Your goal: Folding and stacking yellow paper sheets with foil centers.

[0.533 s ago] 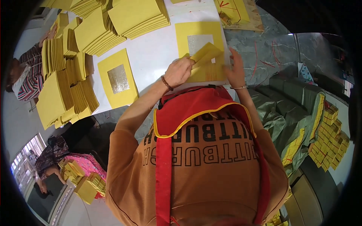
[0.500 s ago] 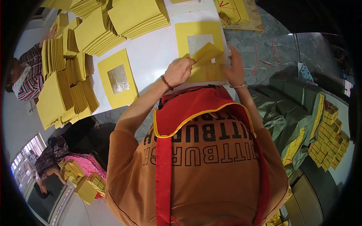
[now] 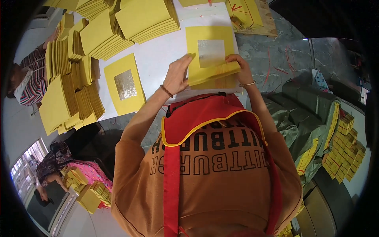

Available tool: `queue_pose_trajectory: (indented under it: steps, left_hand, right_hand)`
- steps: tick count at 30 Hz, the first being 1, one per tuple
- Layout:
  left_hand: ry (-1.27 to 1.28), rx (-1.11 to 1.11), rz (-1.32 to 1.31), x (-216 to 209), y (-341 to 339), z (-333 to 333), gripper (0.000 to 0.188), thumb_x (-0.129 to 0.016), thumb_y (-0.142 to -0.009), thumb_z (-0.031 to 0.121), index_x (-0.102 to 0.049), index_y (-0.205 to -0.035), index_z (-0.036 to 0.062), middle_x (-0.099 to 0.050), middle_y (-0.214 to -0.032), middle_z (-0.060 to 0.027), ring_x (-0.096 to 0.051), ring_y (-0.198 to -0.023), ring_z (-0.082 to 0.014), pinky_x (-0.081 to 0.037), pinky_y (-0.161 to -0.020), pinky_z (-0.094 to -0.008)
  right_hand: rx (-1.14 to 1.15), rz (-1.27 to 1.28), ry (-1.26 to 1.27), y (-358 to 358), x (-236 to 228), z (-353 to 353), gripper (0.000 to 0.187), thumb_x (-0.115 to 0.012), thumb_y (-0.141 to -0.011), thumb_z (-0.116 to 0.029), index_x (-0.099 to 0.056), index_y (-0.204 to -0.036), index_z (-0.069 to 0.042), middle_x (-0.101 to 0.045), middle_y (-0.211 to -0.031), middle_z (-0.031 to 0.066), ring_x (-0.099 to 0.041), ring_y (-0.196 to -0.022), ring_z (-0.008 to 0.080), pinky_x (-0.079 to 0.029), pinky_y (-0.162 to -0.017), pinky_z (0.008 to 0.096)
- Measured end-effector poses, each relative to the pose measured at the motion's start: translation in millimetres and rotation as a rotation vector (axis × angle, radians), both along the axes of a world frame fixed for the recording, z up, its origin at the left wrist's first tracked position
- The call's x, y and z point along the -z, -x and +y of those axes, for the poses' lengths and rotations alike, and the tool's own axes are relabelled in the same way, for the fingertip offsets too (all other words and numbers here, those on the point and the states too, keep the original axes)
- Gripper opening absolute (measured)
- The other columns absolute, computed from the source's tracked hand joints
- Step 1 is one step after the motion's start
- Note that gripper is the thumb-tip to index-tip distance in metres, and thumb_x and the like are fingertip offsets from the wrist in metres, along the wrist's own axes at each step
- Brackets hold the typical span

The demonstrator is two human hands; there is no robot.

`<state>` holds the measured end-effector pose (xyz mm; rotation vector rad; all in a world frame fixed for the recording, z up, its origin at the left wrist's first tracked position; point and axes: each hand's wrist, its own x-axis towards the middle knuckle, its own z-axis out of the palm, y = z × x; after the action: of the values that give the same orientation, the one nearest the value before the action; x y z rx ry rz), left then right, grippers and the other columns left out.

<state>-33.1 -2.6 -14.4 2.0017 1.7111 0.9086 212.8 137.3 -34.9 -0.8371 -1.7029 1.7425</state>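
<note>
A yellow paper sheet (image 3: 192,35) with a silver square (image 3: 211,49) in its middle lies on the white table in front of me. Over its near part is another yellow paper piece (image 3: 213,75), bent into a fold along its near side. My left hand (image 3: 177,75) grips this piece at its left edge, thumb near the lower corner. On the other side, my right hand (image 3: 241,69) has its fingers curled over the right end of the piece. A second yellow sheet with a silver square (image 3: 125,85) lies to the left, apart from my hands.
Stacks of folded yellow paper (image 3: 146,19) fill the far left of the white table (image 3: 158,49). A wooden board (image 3: 268,17) bearing yellow paper stands far right. Green sheeting (image 3: 308,98) and bundled yellow packets (image 3: 343,146) are at right. Two other people are at left.
The raised yellow paper has come down and now spans between both hands, uncovering the silver square. My right hand has closed on its right end; my left hand has shifted slightly left.
</note>
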Motion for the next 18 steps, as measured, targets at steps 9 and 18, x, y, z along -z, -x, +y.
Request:
queue_pose_trajectory:
  steps: [9,18]
  left_hand:
    - [-0.068,-0.115,0.133,-22.1,-16.0,15.9,0.05,-0.059,-0.075,0.029,-0.05,-0.122,0.0133,-0.046,-0.124,-0.0131,-0.048,-0.097,-0.0259,-0.035,-0.081,-0.0379]
    - [-0.194,0.015,0.331,-37.0,-16.6,-5.7,0.036,-0.055,-0.074,0.014,-0.058,-0.109,0.0176,-0.054,-0.111,-0.0023,-0.048,-0.096,-0.0208,-0.033,-0.08,-0.0327]
  right_hand:
    - [0.035,-0.061,-0.233,0.3,-18.4,-1.5,0.029,-0.059,-0.074,-0.001,-0.056,-0.103,-0.006,-0.053,-0.113,0.01,-0.051,-0.104,0.0207,-0.039,-0.09,0.0294]
    - [-0.071,-0.123,-0.272,-18.7,-48.9,-22.7,0.032,-0.063,-0.072,-0.002,-0.058,-0.104,-0.008,-0.05,-0.118,0.0104,-0.05,-0.106,0.0225,-0.041,-0.087,0.0292]
